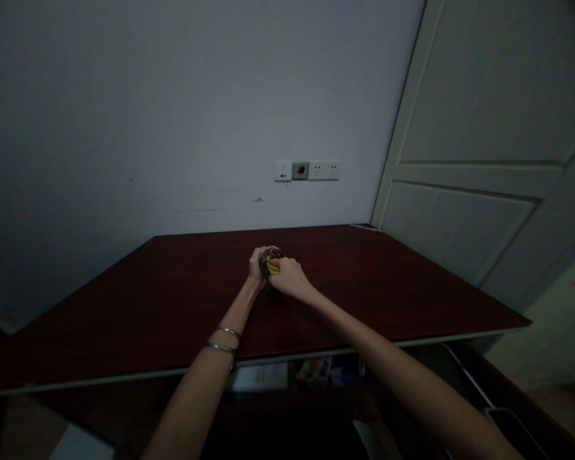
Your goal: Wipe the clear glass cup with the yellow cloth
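Both my arms reach out over a dark red-brown table [172, 287]. My left hand [256, 265] and my right hand [287, 276] are closed together around a small object [271, 260] near the middle of the table. The object shows a dark, shiny rounded top and a yellow part between my fingers; I cannot make out what it is. Two thin metal bangles [224, 339] sit on my left forearm.
A white wall stands behind the table with a row of sockets [307, 170]. White panelled doors [483, 160] close off the right side. Below the table's near edge, a shelf holds papers and small colourful items [287, 374].
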Available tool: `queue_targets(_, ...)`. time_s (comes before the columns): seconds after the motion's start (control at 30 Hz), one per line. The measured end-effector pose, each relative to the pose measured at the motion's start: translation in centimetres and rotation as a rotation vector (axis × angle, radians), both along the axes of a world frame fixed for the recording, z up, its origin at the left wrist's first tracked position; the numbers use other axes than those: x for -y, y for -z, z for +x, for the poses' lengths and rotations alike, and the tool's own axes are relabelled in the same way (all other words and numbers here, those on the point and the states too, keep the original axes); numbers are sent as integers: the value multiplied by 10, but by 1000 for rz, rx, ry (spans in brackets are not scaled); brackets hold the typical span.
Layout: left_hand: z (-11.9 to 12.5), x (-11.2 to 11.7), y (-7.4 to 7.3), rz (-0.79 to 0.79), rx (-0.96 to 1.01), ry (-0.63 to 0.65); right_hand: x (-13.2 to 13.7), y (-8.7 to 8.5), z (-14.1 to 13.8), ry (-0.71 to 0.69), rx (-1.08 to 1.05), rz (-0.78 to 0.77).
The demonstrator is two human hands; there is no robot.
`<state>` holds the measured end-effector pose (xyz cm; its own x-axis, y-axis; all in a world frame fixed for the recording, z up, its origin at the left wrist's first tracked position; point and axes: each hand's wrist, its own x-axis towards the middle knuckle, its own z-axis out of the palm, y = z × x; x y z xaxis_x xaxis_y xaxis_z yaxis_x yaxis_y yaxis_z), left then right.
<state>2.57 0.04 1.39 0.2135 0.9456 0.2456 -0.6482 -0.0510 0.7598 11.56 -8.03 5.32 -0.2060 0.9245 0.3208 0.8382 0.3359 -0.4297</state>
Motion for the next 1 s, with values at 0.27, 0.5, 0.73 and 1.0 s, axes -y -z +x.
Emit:
queue_targets(0.27, 3, -1, 6, 21, -46, -16, 9, 0, 3, -34, -919, -360)
queue_targets(0.5, 2, 1, 1, 24, -115, 65, 6, 1, 22, -38, -1751, -684)
queue_targets(0.73, -21, -2, -5, -363, -444, 408, 11, -6, 51, -211, -1743, -452)
queue_targets(1.0, -23, -7, -1, -393, -464, 742, 4, -18, 76, -610, -237, 318)
